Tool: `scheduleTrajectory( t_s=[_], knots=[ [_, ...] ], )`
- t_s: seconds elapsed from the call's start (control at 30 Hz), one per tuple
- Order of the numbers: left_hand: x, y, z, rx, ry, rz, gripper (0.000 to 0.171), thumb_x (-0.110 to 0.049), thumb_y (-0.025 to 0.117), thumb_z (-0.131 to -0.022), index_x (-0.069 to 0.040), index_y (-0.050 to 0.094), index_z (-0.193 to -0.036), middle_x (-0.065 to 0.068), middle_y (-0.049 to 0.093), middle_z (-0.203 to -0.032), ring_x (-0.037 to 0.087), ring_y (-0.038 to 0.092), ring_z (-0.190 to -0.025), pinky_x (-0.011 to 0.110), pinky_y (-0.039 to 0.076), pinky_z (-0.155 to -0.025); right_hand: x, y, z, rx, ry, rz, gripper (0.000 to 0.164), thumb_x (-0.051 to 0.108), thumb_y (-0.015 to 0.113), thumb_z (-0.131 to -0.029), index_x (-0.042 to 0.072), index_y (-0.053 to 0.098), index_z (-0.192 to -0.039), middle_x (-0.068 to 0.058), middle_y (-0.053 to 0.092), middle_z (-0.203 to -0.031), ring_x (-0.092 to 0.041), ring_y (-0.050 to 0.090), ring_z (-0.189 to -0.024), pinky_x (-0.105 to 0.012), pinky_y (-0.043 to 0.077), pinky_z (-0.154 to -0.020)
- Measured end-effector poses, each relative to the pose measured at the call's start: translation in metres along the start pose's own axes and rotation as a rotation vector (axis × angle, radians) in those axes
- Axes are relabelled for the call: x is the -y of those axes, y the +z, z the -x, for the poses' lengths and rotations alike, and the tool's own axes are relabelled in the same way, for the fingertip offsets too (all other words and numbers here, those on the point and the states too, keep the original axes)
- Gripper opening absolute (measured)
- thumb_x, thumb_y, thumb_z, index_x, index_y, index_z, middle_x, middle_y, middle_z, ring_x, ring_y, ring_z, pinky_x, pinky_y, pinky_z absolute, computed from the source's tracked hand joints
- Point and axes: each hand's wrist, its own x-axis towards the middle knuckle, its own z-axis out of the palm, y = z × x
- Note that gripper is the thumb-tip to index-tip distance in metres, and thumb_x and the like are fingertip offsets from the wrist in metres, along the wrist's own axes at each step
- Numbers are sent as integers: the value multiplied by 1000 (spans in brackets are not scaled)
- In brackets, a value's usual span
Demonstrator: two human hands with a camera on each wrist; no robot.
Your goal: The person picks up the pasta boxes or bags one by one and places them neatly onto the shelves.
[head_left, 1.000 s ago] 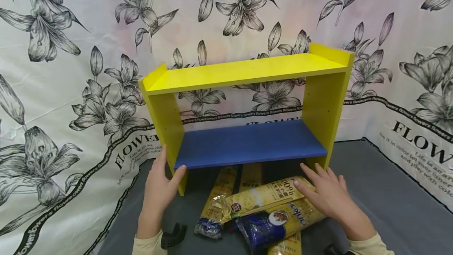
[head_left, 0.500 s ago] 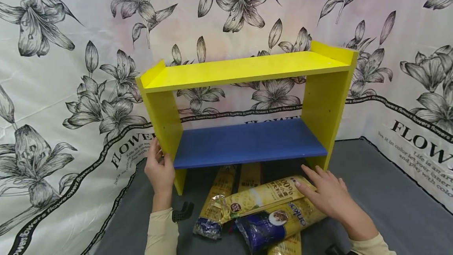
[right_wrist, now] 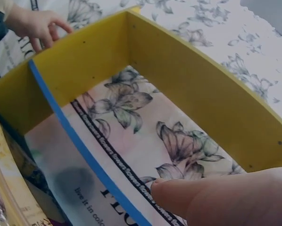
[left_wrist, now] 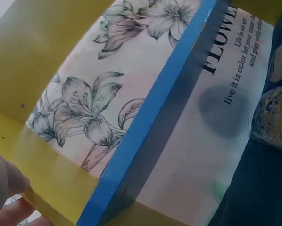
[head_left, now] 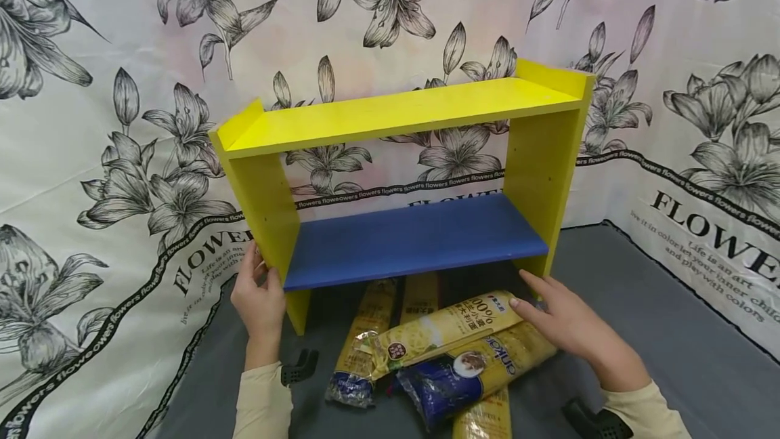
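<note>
A yellow shelf unit (head_left: 396,110) with a blue middle board (head_left: 414,239) stands upright in the head view. My left hand (head_left: 258,300) grips the front edge of its left side panel, low down, with curled fingers on the outer side. The right wrist view also shows this left hand (right_wrist: 39,26) at the panel. My right hand (head_left: 579,320) is by the foot of the right panel, index finger and thumb extended; its other fingers are mostly hidden. Below and in front of the blue board lie several pasta packets, including a yellow one (head_left: 445,330) and a blue-ended one (head_left: 475,364).
The dark grey table (head_left: 658,317) carries the shelf and packets. A white floral cloth (head_left: 378,12) hangs close behind and at both sides. Black wrist devices (head_left: 300,366) sit on both wrists.
My left hand went from spread fingers beside the left panel to gripping its edge. The right hand turned slightly at the right panel's foot. The head view shifted, so the shelf appears further left.
</note>
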Motion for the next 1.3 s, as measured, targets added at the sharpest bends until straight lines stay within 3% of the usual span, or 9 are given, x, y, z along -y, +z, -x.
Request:
scheduleTrajectory(
  t_s=[0.37, 0.67, 0.8, 0.9, 1.03, 1.1, 1.17, 1.23, 1.3],
  knots=[
    [3, -2, -1, 63, 99, -41, 67, 17, 56, -89, -3, 47, -152, 24, 62, -140, 47, 73, -97, -7, 39, -76, -5, -9, 1, 15, 32, -17, 80, 50, 48, -105, -5, 25, -159, -44, 25, -156, -66, 28, -139, -78, 35, -103],
    [6, 1, -1, 46, 145, -42, 66, 17, 58, -89, -4, 49, -151, 22, 63, -138, 46, 73, -96, -4, 42, -77, -7, -2, -5, 22, -6, -8, 76, 45, 54, -104, -4, 31, -157, -38, 34, -156, -62, 36, -138, -74, 40, -102],
    [6, 0, -3, 45, 145, -78, 66, 16, 57, -89, -4, 48, -151, 22, 62, -141, 45, 73, -99, 26, 61, -73, -1, 7, -13, 53, -71, -36, 73, 40, 60, -101, -2, 36, -156, -34, 40, -155, -58, 41, -138, -70, 43, -102],
    [4, 2, -9, 46, 146, -95, 65, 15, 56, -90, -5, 47, -152, 23, 62, -139, 44, 72, -99, 49, 59, -72, 8, 15, -27, 108, -149, -62, 68, 35, 63, -100, 1, 41, -155, -29, 44, -155, -52, 45, -138, -66, 45, -105],
    [3, 1, -11, 31, 131, -104, 66, 14, 57, -89, -5, 48, -152, 24, 63, -137, 45, 72, -99, 32, 62, -75, 19, 27, -57, 236, -235, -49, 61, 24, 67, -98, 8, 47, -153, -22, 47, -156, -44, 60, -123, -57, 53, -96],
    [4, 0, -9, 24, 128, -108, 66, 15, 57, -88, -3, 48, -151, 24, 63, -137, 45, 71, -101, 21, 60, -76, 22, 33, -72, 321, -247, -46, 60, 17, 67, -95, 12, 50, -151, -20, 46, -156, -38, 63, -108, -48, 55, -84],
    [5, -1, -6, 27, 123, -112, 67, 15, 57, -88, -4, 48, -151, 24, 63, -138, 46, 71, -103, 10, 56, -76, 23, 39, -85, 403, -229, -35, 59, 10, 68, -91, 18, 55, -148, -15, 47, -156, -32, 61, -109, -42, 51, -82],
    [6, -1, -3, 42, 118, -118, 68, 15, 57, -88, -5, 47, -152, 24, 63, -138, 46, 71, -103, 16, 58, -75, 22, 44, -95, 486, -210, -32, 58, 1, 67, -86, 20, 61, -140, -12, 50, -154, -30, 59, -113, -41, 49, -83],
    [7, 0, 0, 54, 119, -113, 69, 15, 57, -88, -5, 46, -153, 25, 63, -138, 46, 72, -102, 33, 62, -72, 21, 48, -103, 548, -198, -12, 54, -6, 67, -82, 24, 67, -127, -6, 57, -144, -26, 55, -120, -38, 50, -83]
  ],
)
